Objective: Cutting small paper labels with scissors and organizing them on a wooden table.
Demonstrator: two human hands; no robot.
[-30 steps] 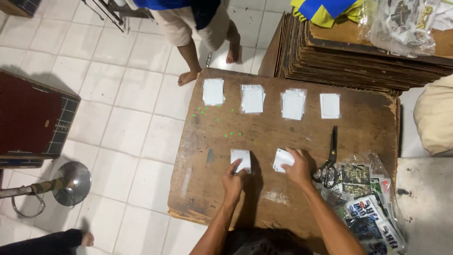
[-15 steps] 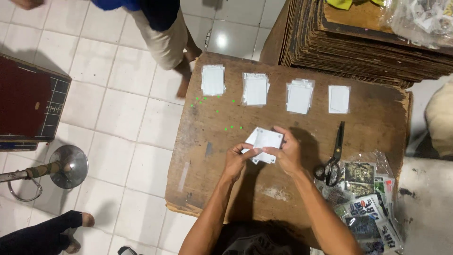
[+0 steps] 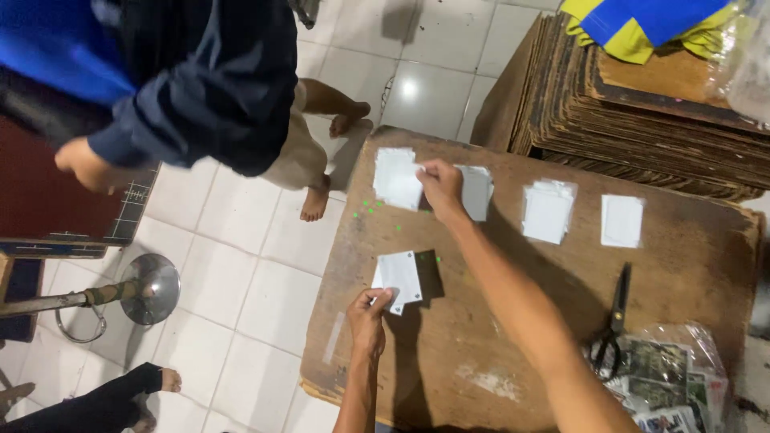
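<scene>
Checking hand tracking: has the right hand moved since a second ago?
Yes. The right hand has gone from the board's near edge, beside the scissors, up to the far row, now on the leftmost white stack.

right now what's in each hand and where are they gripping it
The left hand pinches a small white paper piece by its lower left corner. The right hand rests its fingertips on the row of white paper stacks; whether it grips one cannot be told.
</scene>
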